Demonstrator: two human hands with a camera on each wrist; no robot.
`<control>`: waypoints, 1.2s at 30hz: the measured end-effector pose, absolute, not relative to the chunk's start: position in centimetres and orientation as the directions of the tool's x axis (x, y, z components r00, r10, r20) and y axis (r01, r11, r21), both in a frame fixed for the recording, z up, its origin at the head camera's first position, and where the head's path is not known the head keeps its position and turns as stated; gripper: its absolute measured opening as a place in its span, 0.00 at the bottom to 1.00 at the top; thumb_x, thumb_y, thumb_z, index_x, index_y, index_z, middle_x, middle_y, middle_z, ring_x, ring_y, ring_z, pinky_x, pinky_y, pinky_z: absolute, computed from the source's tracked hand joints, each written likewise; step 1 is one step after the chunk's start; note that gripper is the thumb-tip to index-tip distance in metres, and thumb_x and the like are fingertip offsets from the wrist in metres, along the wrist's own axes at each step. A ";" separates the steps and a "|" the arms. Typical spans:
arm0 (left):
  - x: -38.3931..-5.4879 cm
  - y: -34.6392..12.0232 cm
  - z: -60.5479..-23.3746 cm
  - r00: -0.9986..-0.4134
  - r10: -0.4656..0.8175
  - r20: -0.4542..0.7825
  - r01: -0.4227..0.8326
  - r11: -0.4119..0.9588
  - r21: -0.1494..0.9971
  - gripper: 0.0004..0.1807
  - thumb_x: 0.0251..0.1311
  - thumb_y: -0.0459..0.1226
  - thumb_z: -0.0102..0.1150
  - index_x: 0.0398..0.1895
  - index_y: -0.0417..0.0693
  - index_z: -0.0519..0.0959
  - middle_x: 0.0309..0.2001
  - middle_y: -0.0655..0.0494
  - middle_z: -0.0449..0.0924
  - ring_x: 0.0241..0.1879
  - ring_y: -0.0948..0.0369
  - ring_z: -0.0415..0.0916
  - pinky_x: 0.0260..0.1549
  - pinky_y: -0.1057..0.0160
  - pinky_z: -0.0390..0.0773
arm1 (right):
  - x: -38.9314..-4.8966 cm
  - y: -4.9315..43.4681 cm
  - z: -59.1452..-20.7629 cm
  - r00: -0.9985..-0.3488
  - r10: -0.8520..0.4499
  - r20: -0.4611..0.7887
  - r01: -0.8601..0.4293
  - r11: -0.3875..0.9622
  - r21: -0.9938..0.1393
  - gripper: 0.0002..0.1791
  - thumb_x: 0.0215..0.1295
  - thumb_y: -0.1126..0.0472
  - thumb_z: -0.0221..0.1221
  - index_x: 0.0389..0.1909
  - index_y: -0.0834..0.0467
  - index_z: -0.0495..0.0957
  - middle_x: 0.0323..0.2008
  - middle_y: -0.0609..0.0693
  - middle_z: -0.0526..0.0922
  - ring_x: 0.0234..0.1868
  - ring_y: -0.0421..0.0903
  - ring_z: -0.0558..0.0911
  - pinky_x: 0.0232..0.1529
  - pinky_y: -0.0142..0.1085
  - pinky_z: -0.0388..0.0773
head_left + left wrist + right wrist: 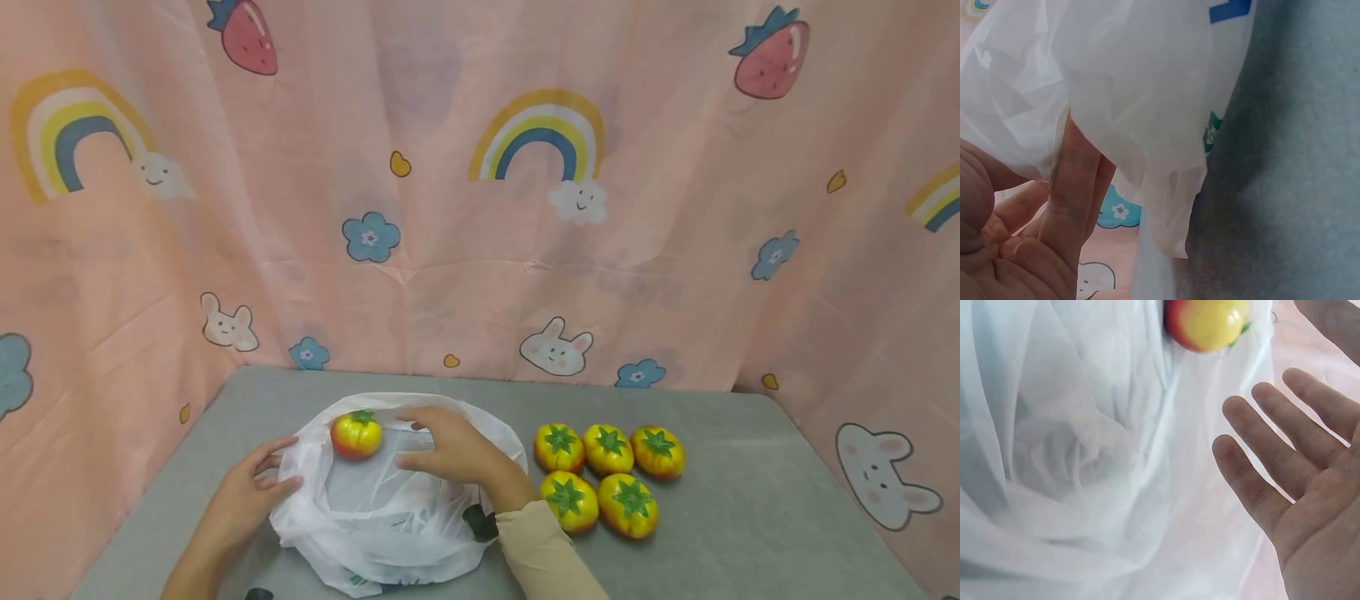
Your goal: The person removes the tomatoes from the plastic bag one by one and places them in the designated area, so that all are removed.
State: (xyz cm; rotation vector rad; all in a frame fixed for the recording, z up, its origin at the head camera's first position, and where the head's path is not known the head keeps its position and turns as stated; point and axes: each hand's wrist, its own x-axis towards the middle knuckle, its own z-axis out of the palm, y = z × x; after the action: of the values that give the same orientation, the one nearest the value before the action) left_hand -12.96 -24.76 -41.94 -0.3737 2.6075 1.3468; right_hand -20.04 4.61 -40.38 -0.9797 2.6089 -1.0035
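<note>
A white plastic bag lies on the table with its mouth spread wide. My left hand holds the bag's left rim, the film passing between thumb and fingers in the left wrist view. One glossy yellow-and-red fruit with a green leafy top, tomato-like, shows inside the mouth near the far left rim. Over the bag's opening is my right hand, fingers spread and apart from that fruit. The right wrist view shows the same fruit beyond the bare fingertips.
Several matching fruits sit in two rows to the right of the bag on the grey table. A pink patterned curtain stands behind and beside the table. A small dark object is at the front edge.
</note>
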 end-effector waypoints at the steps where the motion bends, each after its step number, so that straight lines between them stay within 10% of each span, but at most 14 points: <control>1: -13.0 -24.7 -41.9 -0.952 -0.137 -0.275 -0.304 0.557 0.773 0.39 0.64 0.44 0.65 0.75 0.49 0.60 0.67 0.29 0.64 0.62 0.35 0.72 0.53 0.46 0.82 | -20.1 4.3 -40.5 -0.764 -0.642 0.062 -0.523 0.559 -0.644 0.34 0.64 0.47 0.65 0.70 0.52 0.70 0.66 0.47 0.76 0.62 0.48 0.79 0.64 0.40 0.77; 36: -13.2 -24.7 -42.5 -0.936 -0.167 -0.309 -0.350 0.536 0.768 0.39 0.63 0.43 0.65 0.75 0.51 0.59 0.69 0.29 0.62 0.65 0.35 0.69 0.55 0.46 0.82 | -20.0 -0.9 -43.5 -0.785 -0.616 0.069 -0.506 0.572 -0.646 0.32 0.59 0.52 0.70 0.64 0.51 0.72 0.70 0.44 0.71 0.68 0.45 0.73 0.71 0.38 0.70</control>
State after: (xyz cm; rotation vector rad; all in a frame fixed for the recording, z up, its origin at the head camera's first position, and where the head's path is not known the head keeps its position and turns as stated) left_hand -13.21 -24.71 -42.49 -0.4391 2.5747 1.3546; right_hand -20.05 -0.90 -43.53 -0.9489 2.6377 -1.0049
